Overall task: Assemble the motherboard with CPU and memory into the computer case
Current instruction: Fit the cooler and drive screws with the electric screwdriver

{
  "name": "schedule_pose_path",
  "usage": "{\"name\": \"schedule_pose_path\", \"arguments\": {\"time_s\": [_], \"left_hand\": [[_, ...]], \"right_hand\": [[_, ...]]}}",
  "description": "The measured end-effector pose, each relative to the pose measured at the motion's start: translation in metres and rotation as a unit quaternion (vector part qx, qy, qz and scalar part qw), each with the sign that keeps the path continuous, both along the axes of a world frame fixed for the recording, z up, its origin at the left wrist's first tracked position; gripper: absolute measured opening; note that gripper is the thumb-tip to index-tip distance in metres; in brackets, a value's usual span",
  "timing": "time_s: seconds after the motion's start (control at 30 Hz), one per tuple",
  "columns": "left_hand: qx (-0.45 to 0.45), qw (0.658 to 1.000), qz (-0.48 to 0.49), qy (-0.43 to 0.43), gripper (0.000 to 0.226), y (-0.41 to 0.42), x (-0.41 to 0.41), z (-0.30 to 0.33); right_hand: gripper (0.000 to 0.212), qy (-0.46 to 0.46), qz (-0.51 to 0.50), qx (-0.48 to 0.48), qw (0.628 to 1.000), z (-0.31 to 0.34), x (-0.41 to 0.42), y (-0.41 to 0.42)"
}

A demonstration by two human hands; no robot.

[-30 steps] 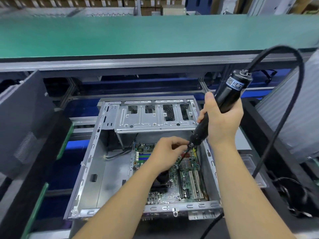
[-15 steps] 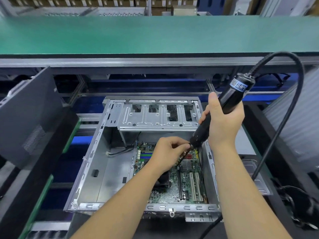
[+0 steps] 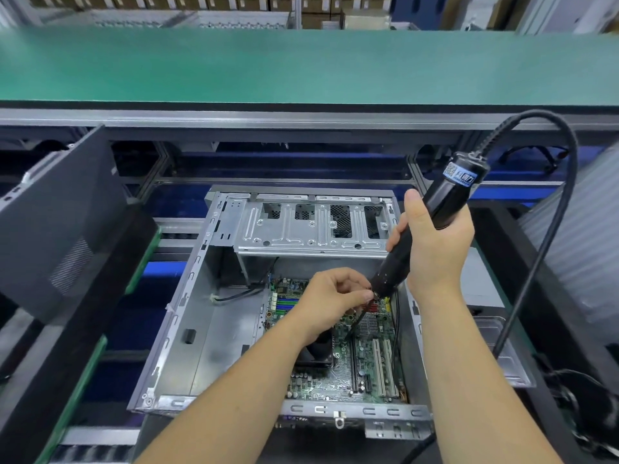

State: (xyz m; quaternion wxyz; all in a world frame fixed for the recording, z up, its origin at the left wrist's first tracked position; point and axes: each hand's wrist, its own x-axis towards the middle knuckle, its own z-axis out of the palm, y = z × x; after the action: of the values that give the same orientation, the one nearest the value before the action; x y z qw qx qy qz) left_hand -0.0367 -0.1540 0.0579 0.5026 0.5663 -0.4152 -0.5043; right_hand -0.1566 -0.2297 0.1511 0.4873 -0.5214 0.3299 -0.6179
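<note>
Your right hand point(image 3: 435, 249) is gripping the screwdriver point(image 3: 432, 222); your left hand point(image 3: 335, 296) is pinching its bit point(image 3: 360, 318). Keep it upright over the motherboard point(image 3: 365, 360) hole.

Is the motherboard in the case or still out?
In. The motherboard lies flat on the floor of the open case, under both hands.

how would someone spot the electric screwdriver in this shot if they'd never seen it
Find the open grey computer case at the centre, with the green motherboard inside. Over its right wall, the right hand grips a black cylinder angled down to the board: the electric screwdriver. Only it has a blue label and thick black cable.
</note>
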Motion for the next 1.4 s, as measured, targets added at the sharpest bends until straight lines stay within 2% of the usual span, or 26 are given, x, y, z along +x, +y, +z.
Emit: {"name": "schedule_pose_path", "arguments": {"time_s": [0.17, 0.3, 0.47, 0.63, 0.77, 0.9, 1.13, 1.4], "left_hand": [[-0.01, 1.0, -0.006, -0.01, 0.014, 0.001, 0.0, 0.002], [-0.031, 0.999, 0.013, -0.023, 0.013, 0.004, 0.006, 0.006], [-0.025, 0.989, 0.054, -0.132, 0.016, 0.009, 0.011, -0.001], [-0.024, 0.962, 0.005, -0.27, 0.016, 0.011, 0.006, -0.002], [-0.04, 0.947, -0.044, -0.314, 0.016, 0.012, -0.007, 0.003], [-0.045, 0.932, -0.075, -0.351, 0.016, 0.012, -0.014, 0.004], [-0.045, 0.921, -0.092, -0.375, 0.018, 0.01, -0.018, -0.002], [-0.041, 0.906, -0.108, -0.407, 0.022, 0.009, -0.025, -0.002]], "right_hand": [[0.028, -0.001, -0.005, 0.014, 1.0, 0.004, -0.002, 0.004], [0.029, -0.042, -0.007, 0.014, 0.999, 0.036, -0.005, 0.005], [0.042, -0.083, -0.015, 0.021, 0.996, 0.097, -0.026, -0.001], [0.051, -0.033, -0.056, 0.075, 0.995, 0.12, -0.068, 0.001], [0.046, 0.007, -0.048, 0.159, 0.986, 0.103, -0.101, 0.007], [0.039, 0.056, -0.05, 0.204, 0.976, 0.075, -0.131, 0.013], [0.055, 0.075, -0.053, 0.275, 0.957, 0.04, -0.17, 0.018], [0.049, 0.159, -0.035, 0.319, 0.934, -0.014, -0.168, 0.01]]}}
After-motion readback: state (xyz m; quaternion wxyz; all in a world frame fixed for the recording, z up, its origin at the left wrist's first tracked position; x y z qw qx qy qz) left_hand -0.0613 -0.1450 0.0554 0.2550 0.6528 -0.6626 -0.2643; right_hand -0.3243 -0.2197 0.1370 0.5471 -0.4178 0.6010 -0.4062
